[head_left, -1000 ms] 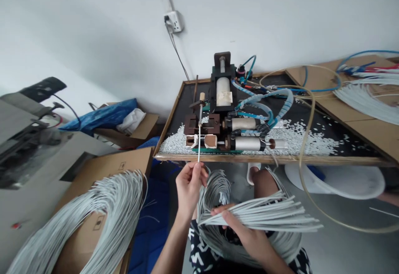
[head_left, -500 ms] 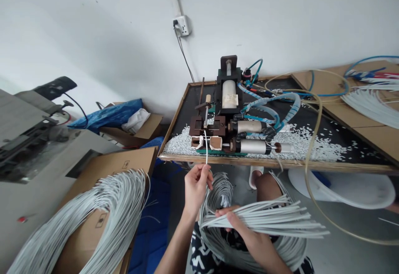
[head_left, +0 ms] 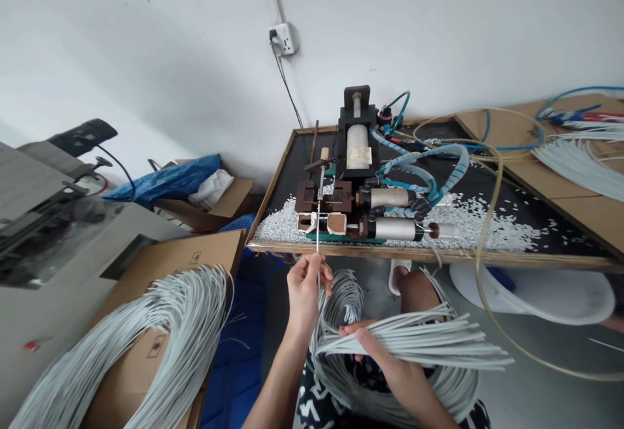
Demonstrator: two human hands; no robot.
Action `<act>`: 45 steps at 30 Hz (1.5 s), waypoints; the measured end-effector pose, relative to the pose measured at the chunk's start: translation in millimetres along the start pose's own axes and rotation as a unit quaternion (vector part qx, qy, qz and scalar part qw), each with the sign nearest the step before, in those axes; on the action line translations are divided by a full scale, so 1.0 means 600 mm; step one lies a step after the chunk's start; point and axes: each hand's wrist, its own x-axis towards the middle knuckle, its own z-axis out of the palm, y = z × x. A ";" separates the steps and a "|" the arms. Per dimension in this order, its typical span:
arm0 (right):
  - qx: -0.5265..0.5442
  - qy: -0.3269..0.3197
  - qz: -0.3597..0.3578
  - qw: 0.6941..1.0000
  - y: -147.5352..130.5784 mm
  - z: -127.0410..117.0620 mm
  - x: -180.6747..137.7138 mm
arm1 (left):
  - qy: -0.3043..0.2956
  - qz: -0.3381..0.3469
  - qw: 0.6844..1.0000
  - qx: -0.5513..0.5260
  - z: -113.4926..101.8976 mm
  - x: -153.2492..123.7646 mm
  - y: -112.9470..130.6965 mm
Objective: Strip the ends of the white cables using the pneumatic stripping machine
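Note:
My left hand (head_left: 306,283) pinches a single white cable (head_left: 318,237) just in front of the bench edge. That cable runs straight up between the pads of a small pneumatic machine (head_left: 358,146), its far end reaching the brown metal block (head_left: 324,196). Over my lap, my right hand (head_left: 383,351) is closed round a bundle of white cables (head_left: 433,341), whose cut ends point right. The rest of the bundle loops round below in a coil, partly hidden by both hands.
Short white cut pieces (head_left: 492,224) litter the black bench top with its wooden rim (head_left: 439,260). Left, a second cable bundle (head_left: 195,325) lies on cardboard (head_left: 129,361). A yellowish hose (head_left: 480,286) hangs at right, before a white basin (head_left: 536,292). More cables lie far right.
My left hand has shifted slightly left, and the cable in it now runs straighter into the machine. The right hand and its bundle have hardly moved.

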 end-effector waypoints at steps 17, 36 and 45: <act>0.010 0.010 0.004 1.000 -0.004 0.005 0.000 | -0.023 -0.027 0.998 -0.046 -0.006 -0.001 0.004; -0.015 -0.044 -0.073 0.996 -0.008 0.006 0.007 | -0.380 0.189 0.826 0.371 0.011 -0.069 0.076; 0.014 -0.024 -0.043 0.999 -0.020 0.008 0.005 | -0.268 0.055 0.939 0.211 0.021 -0.077 0.064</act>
